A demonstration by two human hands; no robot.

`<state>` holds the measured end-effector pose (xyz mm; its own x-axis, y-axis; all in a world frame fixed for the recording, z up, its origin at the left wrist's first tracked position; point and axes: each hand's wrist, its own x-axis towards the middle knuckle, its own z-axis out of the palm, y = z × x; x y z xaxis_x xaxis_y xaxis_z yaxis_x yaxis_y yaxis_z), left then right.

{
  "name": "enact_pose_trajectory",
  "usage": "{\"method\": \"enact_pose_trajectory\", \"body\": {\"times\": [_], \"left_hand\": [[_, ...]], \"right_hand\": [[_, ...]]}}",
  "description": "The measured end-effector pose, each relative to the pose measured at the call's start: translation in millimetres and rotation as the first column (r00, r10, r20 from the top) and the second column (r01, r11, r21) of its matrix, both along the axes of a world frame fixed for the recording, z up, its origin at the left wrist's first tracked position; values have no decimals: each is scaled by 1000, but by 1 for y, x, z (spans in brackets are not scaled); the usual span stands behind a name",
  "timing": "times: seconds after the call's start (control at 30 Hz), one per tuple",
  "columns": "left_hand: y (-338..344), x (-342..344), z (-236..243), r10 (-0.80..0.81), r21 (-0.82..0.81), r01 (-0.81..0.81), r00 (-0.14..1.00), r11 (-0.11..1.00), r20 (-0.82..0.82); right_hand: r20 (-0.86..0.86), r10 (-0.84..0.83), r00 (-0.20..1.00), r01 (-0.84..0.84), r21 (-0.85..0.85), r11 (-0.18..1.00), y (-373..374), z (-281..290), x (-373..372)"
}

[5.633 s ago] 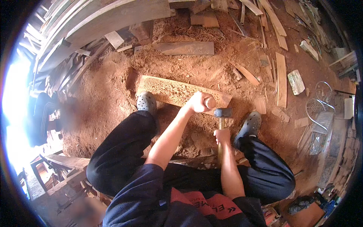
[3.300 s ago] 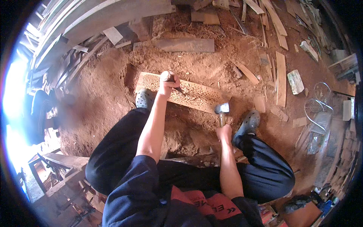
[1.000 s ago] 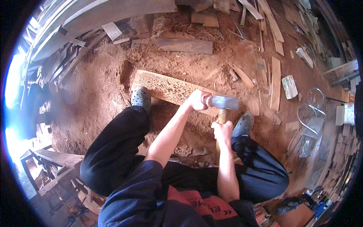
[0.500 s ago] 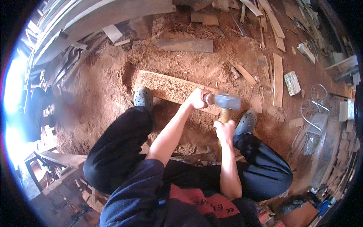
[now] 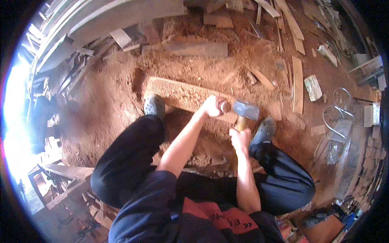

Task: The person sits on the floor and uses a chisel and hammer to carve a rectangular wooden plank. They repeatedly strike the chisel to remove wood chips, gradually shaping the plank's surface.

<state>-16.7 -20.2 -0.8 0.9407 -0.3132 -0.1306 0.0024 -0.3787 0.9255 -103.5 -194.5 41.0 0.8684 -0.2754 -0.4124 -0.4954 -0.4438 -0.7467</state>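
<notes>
Left hand (image 5: 212,106) stays clenched around the chisel (image 5: 224,107) on the carved plank (image 5: 182,95); right hand (image 5: 240,137) grips the hammer (image 5: 245,110), its head now touching the chisel's butt.

plank (image 5: 184,95): pale wood, rough, closely carved face, matt, just beyond the left hand's (image 5: 211,106) fingers
chisel (image 5: 225,106): rounded wooden butt, reddish-brown, smooth, in the left fist
hammer (image 5: 246,110): dull grey metal head, slight sheen; light wooden handle in the right hand (image 5: 240,137)
ground (image 5: 109,105): reddish sawdust and chips, loose, matt
shoes (image 5: 154,106): grey, perforated, matt plastic
offcuts (image 5: 298,83): raw, unfinished wood
</notes>
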Motion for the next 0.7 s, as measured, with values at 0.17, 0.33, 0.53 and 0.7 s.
{"method": "enact_pose_trajectory", "body": {"times": [0.17,0.33,0.53,0.7], "left_hand": [[4,1,-6,100,39,-102,994,994,51],[20,14,-5,95,-263,-100,995,960,-30],[173,-12,-35,740,-831,-552,530,-70,-415],[168,-2,5,761,-655,-637,633,406,-144]], "right_hand": [[-221,-83,972,154,331,931,-11,15,4],[-289,-14,957,-44,-194,980,-45,-87,-15],[-419,112,901,-206,-188,960,-38,-104,-17],[-423,58,904,-152,-193,969,-43,-138,-23]]}}
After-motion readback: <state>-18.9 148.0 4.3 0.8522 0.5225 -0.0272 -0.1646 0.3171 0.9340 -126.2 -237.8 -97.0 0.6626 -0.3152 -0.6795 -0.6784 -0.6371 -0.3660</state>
